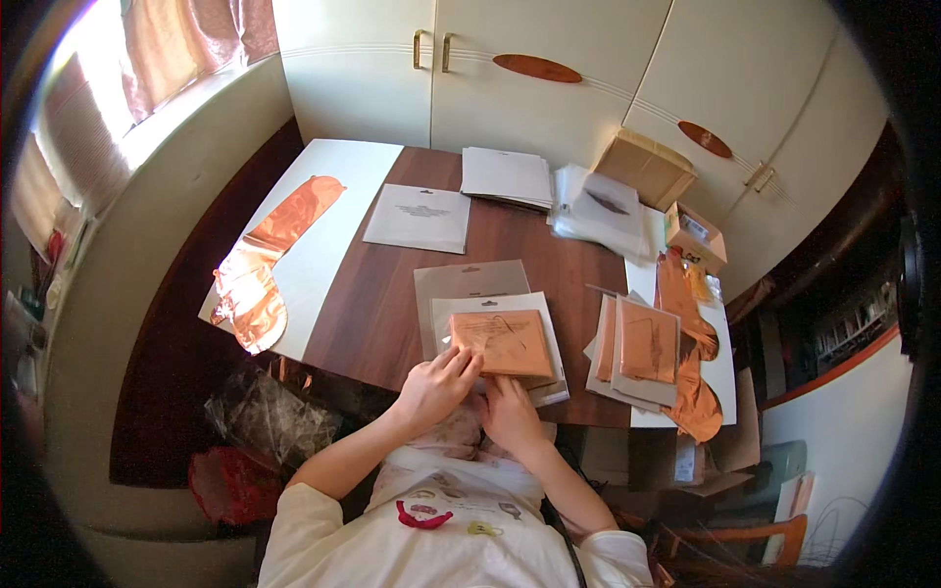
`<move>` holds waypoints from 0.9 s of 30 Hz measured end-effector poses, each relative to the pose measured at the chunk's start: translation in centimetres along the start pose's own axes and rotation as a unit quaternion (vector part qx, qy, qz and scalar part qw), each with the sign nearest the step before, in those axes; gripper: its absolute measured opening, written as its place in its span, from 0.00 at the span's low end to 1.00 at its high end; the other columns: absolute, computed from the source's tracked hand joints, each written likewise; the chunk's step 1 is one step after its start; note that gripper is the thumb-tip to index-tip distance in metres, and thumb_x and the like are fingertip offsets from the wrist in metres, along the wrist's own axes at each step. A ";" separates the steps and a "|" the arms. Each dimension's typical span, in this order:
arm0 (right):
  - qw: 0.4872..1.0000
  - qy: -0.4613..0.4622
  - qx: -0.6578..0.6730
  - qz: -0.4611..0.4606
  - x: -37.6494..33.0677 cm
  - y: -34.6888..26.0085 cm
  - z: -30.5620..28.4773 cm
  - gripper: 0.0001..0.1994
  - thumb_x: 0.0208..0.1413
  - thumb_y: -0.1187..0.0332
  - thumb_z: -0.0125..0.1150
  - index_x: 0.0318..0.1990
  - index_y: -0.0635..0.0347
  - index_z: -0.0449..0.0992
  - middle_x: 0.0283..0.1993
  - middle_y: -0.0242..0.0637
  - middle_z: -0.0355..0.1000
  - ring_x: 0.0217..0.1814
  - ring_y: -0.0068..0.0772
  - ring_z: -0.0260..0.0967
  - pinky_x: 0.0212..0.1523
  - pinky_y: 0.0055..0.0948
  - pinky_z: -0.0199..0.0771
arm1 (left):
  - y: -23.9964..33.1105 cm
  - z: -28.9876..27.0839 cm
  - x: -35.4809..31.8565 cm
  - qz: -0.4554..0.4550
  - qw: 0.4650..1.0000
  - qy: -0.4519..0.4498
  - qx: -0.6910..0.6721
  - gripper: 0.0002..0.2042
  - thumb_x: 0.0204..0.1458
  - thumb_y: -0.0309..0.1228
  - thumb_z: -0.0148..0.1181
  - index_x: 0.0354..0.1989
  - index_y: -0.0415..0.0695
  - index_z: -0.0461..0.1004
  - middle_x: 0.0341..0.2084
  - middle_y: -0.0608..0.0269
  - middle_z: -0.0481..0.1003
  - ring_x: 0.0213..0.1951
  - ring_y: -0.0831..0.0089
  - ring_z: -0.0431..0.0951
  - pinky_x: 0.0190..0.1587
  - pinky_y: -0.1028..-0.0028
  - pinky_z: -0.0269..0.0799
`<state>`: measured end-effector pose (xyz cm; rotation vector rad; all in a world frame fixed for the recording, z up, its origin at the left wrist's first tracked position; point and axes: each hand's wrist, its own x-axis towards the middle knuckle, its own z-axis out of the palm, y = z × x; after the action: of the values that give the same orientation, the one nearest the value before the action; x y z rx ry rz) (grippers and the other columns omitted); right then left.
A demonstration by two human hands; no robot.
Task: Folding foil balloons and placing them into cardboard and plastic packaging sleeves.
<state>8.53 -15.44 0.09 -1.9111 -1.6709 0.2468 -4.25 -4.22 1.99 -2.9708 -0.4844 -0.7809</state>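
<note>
A flat copper-coloured packet with a clear plastic wrap (508, 345) lies on a white card with a hanging slot (551, 323), at the near middle of the table. My left hand (439, 390) is at the packet's near left corner, its fingers closed on the clear wrap there. My right hand (512, 416) comes up from below to the near edge of the packet and card; its fingertips are partly hidden, so its hold cannot be told. Under the white card a greyish card (431, 284) with a slot sticks out toward the back left.
Shiny copper foil pieces lie at the left (294, 220) and right (698, 404) of the table (343, 314). Packed copper packets (649, 343) are stacked at the right. Behind are a white card (420, 218), a card stack (505, 174), clear bags (593, 220) and cardboard boxes (642, 169).
</note>
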 end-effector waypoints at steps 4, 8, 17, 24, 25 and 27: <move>0.996 -0.047 -0.076 -0.002 1.6 1.7 2.2 0.21 0.53 0.61 0.52 0.51 0.65 0.67 0.50 0.50 0.67 0.52 0.50 0.65 0.52 0.43 0.65 | 0.5 -0.2 0.1 0.008 1.000 0.005 -0.020 0.19 0.44 0.28 0.53 0.48 0.41 0.69 0.45 0.59 0.72 0.46 0.65 0.75 0.40 0.72 0.75; 0.991 0.029 -0.113 -0.071 2.5 3.0 3.2 0.21 0.53 0.58 0.52 0.52 0.60 0.68 0.47 0.50 0.70 0.49 0.49 0.68 0.50 0.46 0.66 | 0.6 0.3 -0.1 0.010 1.000 0.007 -0.013 0.18 0.45 0.28 0.54 0.47 0.42 0.70 0.44 0.59 0.73 0.46 0.64 0.75 0.41 0.72 0.75; 0.978 -0.026 -0.179 -0.104 -2.9 1.9 -0.2 0.24 0.48 0.60 0.59 0.50 0.66 0.69 0.56 0.49 0.63 0.63 0.50 0.54 0.60 0.45 0.57 | -0.1 1.5 -1.7 0.011 1.000 0.018 0.011 0.18 0.44 0.30 0.54 0.46 0.41 0.71 0.45 0.56 0.72 0.48 0.63 0.73 0.39 0.73 0.74; 0.991 0.027 -0.029 -0.128 -4.1 2.5 -3.7 0.13 0.47 0.69 0.61 0.42 0.59 0.76 0.46 0.38 0.73 0.52 0.39 0.68 0.53 0.37 0.66 | 0.0 1.9 -2.3 -0.017 0.999 0.029 -0.013 0.13 0.46 0.34 0.61 0.40 0.42 0.75 0.42 0.60 0.74 0.47 0.67 0.74 0.44 0.71 0.74; 0.991 0.043 -0.038 -0.120 -3.6 2.9 -4.3 0.13 0.48 0.68 0.60 0.43 0.58 0.76 0.47 0.38 0.73 0.51 0.38 0.68 0.53 0.37 0.66 | 0.0 1.8 -2.3 -0.020 0.999 0.030 -0.029 0.13 0.46 0.34 0.61 0.39 0.42 0.75 0.42 0.60 0.74 0.47 0.66 0.74 0.44 0.71 0.73; 0.992 0.086 -0.029 -0.088 -2.6 4.2 -5.1 0.12 0.50 0.69 0.59 0.43 0.59 0.76 0.47 0.39 0.72 0.50 0.38 0.69 0.51 0.37 0.67 | -0.3 1.4 -2.0 -0.022 0.998 0.031 -0.044 0.12 0.47 0.34 0.60 0.38 0.42 0.76 0.42 0.60 0.74 0.47 0.66 0.74 0.45 0.71 0.73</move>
<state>14.05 -19.64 1.38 -1.7578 -1.7329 -0.0348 -5.34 -4.36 -0.25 -3.0146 -0.5283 -0.9199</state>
